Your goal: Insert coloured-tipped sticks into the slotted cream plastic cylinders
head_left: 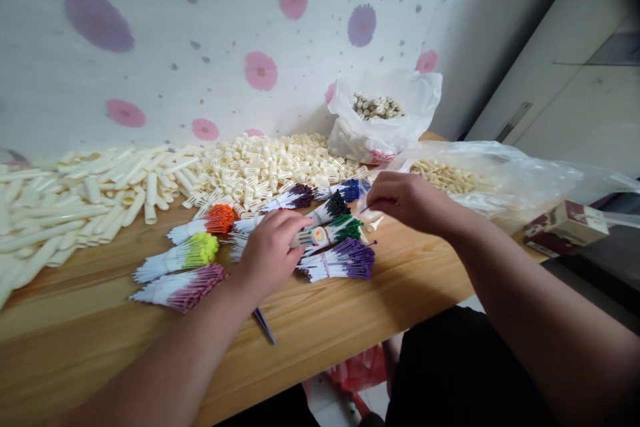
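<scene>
Left hand point(273, 247): pinching white multicolour pen part point(305, 239), centre.
Right hand point(417, 203): fingertips together, contents unclear, right.
Progress: coloured pieces point(319, 235) apparently inserted; white cone tip point(374, 224) apart, right.

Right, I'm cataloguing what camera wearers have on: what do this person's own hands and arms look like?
The left hand and right hand are both ungloved. Neither wrist shows a watch or bracelet, and no sleeve covers either visible forearm. The fingers are too blurred to rule out a thin ring.
</scene>
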The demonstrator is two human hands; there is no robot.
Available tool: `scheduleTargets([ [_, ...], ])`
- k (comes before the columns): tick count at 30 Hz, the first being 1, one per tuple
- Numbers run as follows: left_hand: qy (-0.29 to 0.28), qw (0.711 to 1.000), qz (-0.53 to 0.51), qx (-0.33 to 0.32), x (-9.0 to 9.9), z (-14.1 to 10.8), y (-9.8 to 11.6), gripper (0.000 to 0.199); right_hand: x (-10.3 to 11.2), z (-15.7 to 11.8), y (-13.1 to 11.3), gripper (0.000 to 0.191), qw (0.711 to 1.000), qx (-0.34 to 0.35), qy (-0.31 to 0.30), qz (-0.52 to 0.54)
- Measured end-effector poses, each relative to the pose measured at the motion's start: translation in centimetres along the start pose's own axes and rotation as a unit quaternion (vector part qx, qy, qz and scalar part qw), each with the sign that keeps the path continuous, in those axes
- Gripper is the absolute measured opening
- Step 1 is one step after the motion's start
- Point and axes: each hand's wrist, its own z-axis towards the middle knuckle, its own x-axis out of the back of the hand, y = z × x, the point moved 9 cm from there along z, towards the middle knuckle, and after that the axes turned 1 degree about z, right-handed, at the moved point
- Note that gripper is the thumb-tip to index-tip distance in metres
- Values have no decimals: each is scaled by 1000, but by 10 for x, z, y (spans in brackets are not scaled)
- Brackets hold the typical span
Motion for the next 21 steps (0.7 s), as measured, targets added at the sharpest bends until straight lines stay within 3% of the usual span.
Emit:
scheduleTargets([
  [2, 42, 996, -76, 24, 15, -3, 8, 17, -6, -2, -36, 15, 997, 45, -31, 46],
  [4, 9, 988, -144, 60, 12, -6, 15, 10, -10, -2, -63, 15, 995, 67, -34, 67],
  [6, -36, 977, -182, 107, 2, -10, 17, 18, -11, -1, -77, 14, 994, 69, -17, 85],
  [10, -63, 955, -243, 155, -9, -17, 17, 19, -14, -1, -69, 4, 976, 4, 23, 216],
  [14, -43, 939, -317, 126, -5, -16, 22, 16, -31, -4, -46, 13, 884, -104, 18, 456],
  [17, -29, 923, -358, 141, -3, -16, 20, 13, -37, -4, -43, 16, 836, -125, 17, 534],
  [19, -37, 919, -368, 135, -3, -15, 22, 15, -38, -3, -46, 14, 834, -114, 20, 540],
  [21, -52, 921, -368, 117, -3, -14, 26, 18, -34, 0, -51, 9, 852, -79, 28, 518],
])
